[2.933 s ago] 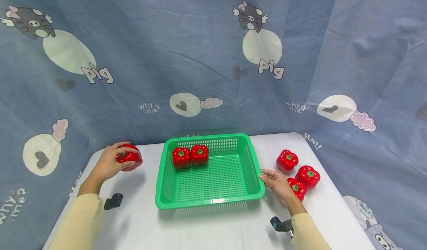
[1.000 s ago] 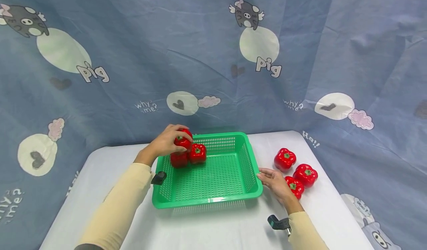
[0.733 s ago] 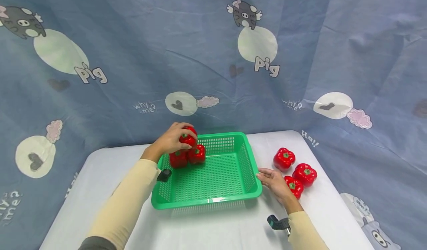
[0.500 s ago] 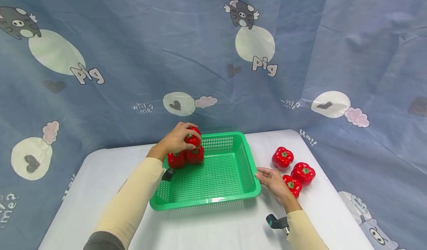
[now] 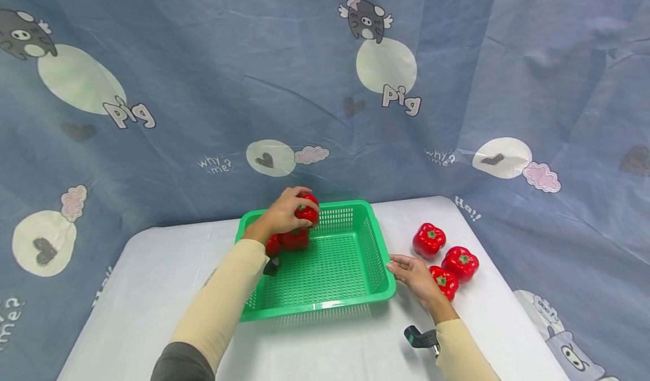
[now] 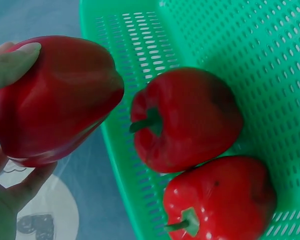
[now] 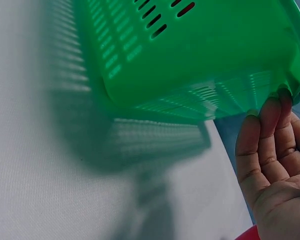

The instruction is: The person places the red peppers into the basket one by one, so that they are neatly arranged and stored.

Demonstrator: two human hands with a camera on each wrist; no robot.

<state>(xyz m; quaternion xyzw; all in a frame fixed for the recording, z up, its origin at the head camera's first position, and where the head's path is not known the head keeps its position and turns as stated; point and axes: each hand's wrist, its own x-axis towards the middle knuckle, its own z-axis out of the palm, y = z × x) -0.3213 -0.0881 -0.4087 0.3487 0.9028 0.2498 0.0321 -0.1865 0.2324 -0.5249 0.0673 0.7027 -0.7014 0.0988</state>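
My left hand grips a red bell pepper above the back of a green plastic basket. In the left wrist view, thumb and fingers wrap the sides of this held pepper. Two more red bell peppers sit side by side in the basket's back left: the right one and the left one, partly hidden by my left wrist. At the basket's right side, my right hand pinches the rim; in the right wrist view its fingers reach under the green rim.
On the white table, three red bell peppers lie right of the basket: one at the back, one farther right, and one close beside my right hand. A blue printed curtain hangs behind the table.
My left hand has carried the pepper from the table's left side to above the basket, still drifting right over the peppers inside. My right hand stays at the rim.
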